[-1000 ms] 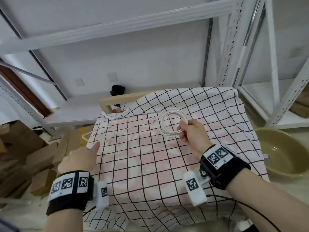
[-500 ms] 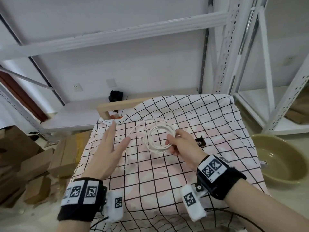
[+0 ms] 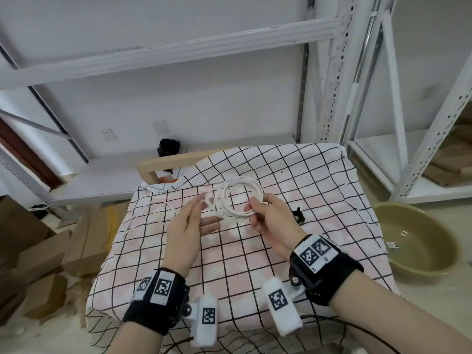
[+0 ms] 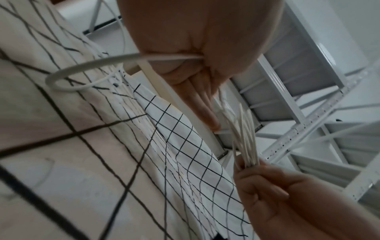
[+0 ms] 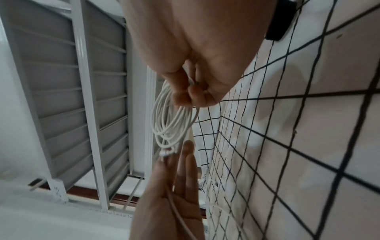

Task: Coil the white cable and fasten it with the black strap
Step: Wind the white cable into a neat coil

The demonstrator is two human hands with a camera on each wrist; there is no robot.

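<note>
From the head camera, the right hand [image 3: 272,221] holds the coiled part of the white cable [image 3: 237,198] above the desk [image 3: 319,200], which is covered in a pink and white cloth with a black grid. Its fingers and thumb pinch the bundle of loops at the near side of the coil, and the ring stands up from the grip toward the shelving [image 3: 362,72]. The left hand [image 3: 186,226] is beside the coil, fingers straight and spread, with a strand of the cable running past its fingertips; the loose tail trails leftward across the cloth to the desk's left edge. The black strap [image 3: 298,216] lies on the cloth just right of the right hand, apart from the cable. A tan basin [image 3: 419,238] sits on the floor to the right, and cardboard boxes [image 3: 38,251] are piled to the left.

From the left wrist camera, the left hand [image 4: 195,48] has its fingers extended, and one strand of the cable [image 4: 86,68] crosses the palm and curves away in a loop over the cloth. The right hand [image 4: 277,194] below clasps the gathered loops (they fan out a little above the pinch).

From the right wrist camera, the right hand [image 5: 197,65] pinches the coil [image 5: 172,120] between thumb and fingertips. The coil hangs toward the left hand [image 5: 174,203], whose open palm has a strand lying across it.
</note>
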